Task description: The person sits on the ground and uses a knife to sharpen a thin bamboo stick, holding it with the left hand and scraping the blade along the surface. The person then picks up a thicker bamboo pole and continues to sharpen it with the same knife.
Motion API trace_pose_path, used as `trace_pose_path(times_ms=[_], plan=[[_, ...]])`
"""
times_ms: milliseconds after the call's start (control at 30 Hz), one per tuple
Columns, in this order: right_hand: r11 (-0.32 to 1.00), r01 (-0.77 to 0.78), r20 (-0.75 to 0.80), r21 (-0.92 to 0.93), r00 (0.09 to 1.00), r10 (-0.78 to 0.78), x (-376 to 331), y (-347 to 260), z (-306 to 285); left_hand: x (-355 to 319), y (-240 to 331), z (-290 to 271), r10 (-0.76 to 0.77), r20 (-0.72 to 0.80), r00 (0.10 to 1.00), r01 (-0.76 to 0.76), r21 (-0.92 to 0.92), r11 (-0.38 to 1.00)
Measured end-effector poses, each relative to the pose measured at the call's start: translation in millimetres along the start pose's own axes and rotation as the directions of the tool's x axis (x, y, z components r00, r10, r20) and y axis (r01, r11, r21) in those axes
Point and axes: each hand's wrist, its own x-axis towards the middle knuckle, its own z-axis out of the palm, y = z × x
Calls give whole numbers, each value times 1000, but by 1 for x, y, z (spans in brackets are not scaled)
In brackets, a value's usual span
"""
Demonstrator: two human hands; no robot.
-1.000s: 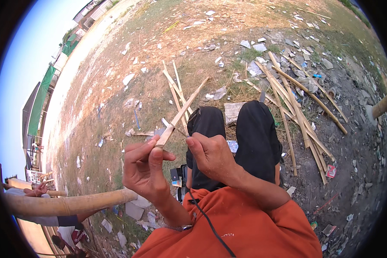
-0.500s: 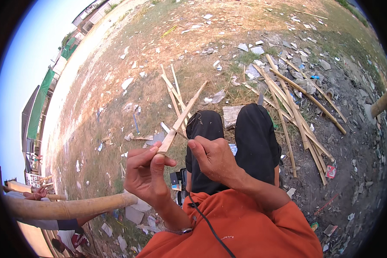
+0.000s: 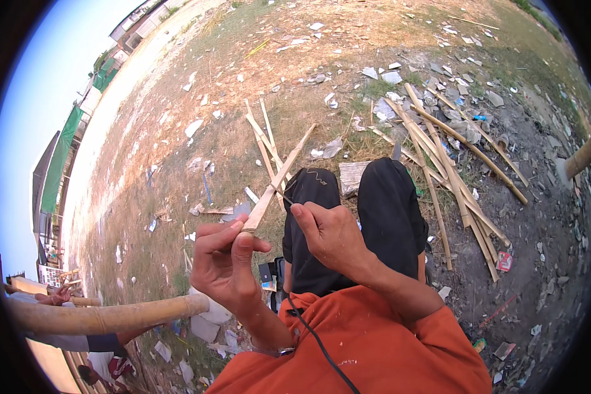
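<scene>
My left hand (image 3: pixel 230 259) pinches the near, wide end of a pale split-bamboo strip (image 3: pixel 264 205) between thumb and fingers. The strip slants up and away to the right, narrowing to a point past my left knee. My right hand (image 3: pixel 331 236) is closed round a knife whose thin dark blade (image 3: pixel 282 195) lies across the strip partway along it. The knife's handle is hidden in my fist. A thin curled shaving (image 3: pixel 316 176) shows against the dark trousers over my left knee.
Several bamboo strips (image 3: pixel 463 190) lie piled on the ground at the right, and more strips (image 3: pixel 262 141) lie crossed ahead. A thick bamboo pole (image 3: pixel 118 316) juts in at the left, near other people. A wooden block (image 3: pixel 353 177) sits between my knees. Litter dots the ground.
The knife blade has moved a little farther up the strip, away from my left hand. The curled shaving has shifted right over my left knee. My left hand still holds the strip.
</scene>
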Motion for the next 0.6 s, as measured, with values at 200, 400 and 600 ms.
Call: trace_pose_path(times_ms=[200,400,600], plan=[[997,71,-27,18,997,-70,4,8,12,-1,-4,-3,2,-9,1000,-2,10,1000],[1000,15,-25,16,1000,-15,16,28,17,-4,-8,-11,46,10,999,-46,7,999],[975,-64,-129,-214,991,37,48,80,30,1,-10,-13,31,-21,999,-31,18,999]])
